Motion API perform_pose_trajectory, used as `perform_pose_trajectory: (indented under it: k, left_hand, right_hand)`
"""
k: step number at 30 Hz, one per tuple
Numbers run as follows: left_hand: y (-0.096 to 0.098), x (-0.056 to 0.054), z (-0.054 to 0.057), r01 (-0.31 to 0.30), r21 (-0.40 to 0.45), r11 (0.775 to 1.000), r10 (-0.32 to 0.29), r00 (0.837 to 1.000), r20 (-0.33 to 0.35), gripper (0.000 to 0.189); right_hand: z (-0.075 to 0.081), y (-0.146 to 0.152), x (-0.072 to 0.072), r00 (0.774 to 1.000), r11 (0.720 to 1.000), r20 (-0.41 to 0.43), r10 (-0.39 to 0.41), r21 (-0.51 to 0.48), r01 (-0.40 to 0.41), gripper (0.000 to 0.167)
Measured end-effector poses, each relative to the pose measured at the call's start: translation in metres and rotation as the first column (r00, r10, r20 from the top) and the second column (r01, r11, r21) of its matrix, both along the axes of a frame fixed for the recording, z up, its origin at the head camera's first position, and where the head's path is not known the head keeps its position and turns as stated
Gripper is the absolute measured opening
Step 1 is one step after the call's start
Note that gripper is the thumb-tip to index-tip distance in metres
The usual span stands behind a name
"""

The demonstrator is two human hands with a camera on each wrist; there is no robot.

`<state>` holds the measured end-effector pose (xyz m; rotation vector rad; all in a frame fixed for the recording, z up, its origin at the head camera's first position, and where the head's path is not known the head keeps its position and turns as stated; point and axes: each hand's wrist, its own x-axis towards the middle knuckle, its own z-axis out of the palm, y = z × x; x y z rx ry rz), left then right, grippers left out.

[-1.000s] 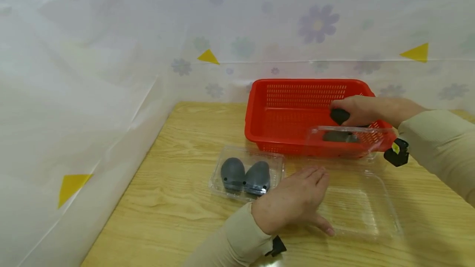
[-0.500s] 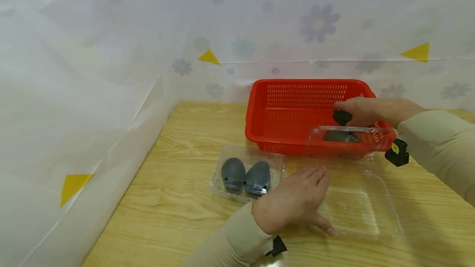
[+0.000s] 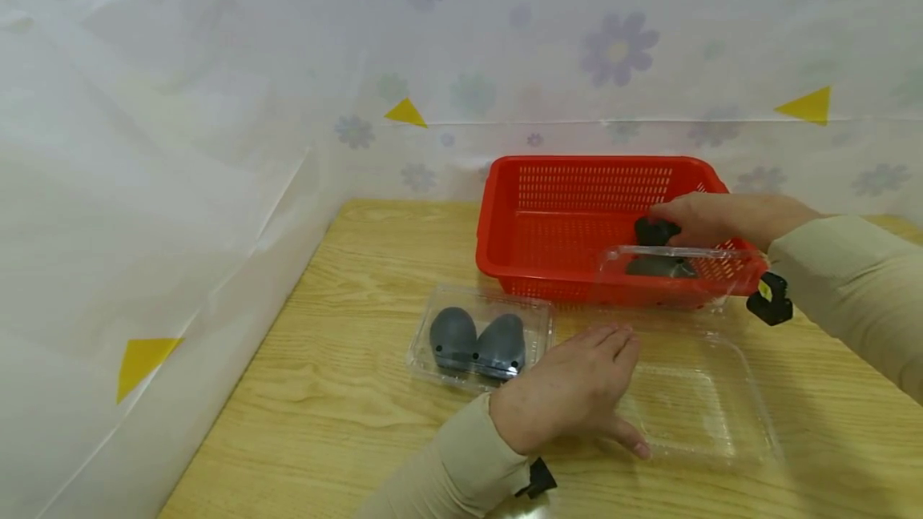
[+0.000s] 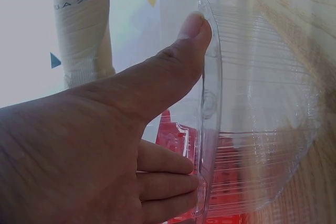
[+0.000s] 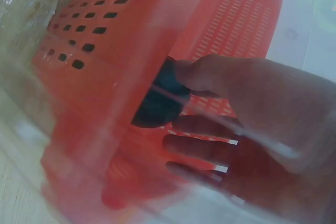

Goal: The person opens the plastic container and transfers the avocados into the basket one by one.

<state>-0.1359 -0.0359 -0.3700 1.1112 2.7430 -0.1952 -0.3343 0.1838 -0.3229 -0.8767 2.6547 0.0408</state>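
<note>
My right hand [image 3: 703, 219] reaches into the red basket [image 3: 489, 219] at the back. Between its thumb and index finger it pinches a dark, egg-shaped thing like an avocado [image 5: 165, 98]; the other fingers extend loosely. Just in front lies a second dark oval [image 3: 658, 266], seen through the raised lid [image 3: 678, 251] of a clear plastic clamshell box [image 3: 692, 415]. With straight fingers and thumb spread, my left hand [image 3: 570, 391] rests along the near-left rim of that box. In the left wrist view the thumb and fingertips touch the rim.
Left of my left hand, another clear clamshell box [image 3: 425, 355] contains two dark ovals [image 3: 453, 335]. Both boxes and the basket stand on a wood-grain table [image 3: 346, 327]. A white flowered sheet [image 3: 534, 46] hangs behind and along the left side.
My right hand has shifted slightly within the basket, and the dark oval at its fingertips has turned a little. The left hand and both boxes keep their places.
</note>
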Motion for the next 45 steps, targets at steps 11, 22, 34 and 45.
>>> perform_pose_trajectory:
  k: [11,22,34,45]
  left_hand:
    - [0.001,-0.002,0.000,0.016,0.002,1.000,-0.016,1.000,0.009,0.112]
    - [0.001,-0.005,-0.002,0.022,0.018,1.000,-0.022,1.000,-0.004,0.108]
    - [0.000,-0.005,-0.005,0.045,0.042,0.998,-0.043,0.998,-0.043,0.108]
    - [-0.003,-0.005,-0.004,0.021,0.045,0.999,-0.021,1.000,0.001,0.109]
  right_hand:
    - [0.011,0.004,0.004,1.000,1.000,-0.020,0.005,-0.018,-0.006,0.034]
    - [0.020,0.009,0.017,0.993,0.996,-0.115,0.031,-0.079,-0.040,0.036]
    - [0.034,0.029,0.049,0.952,0.994,-0.306,0.010,-0.103,-0.044,0.041]
    - [0.042,0.034,0.091,0.811,0.963,-0.580,0.077,-0.167,-0.211,0.053]
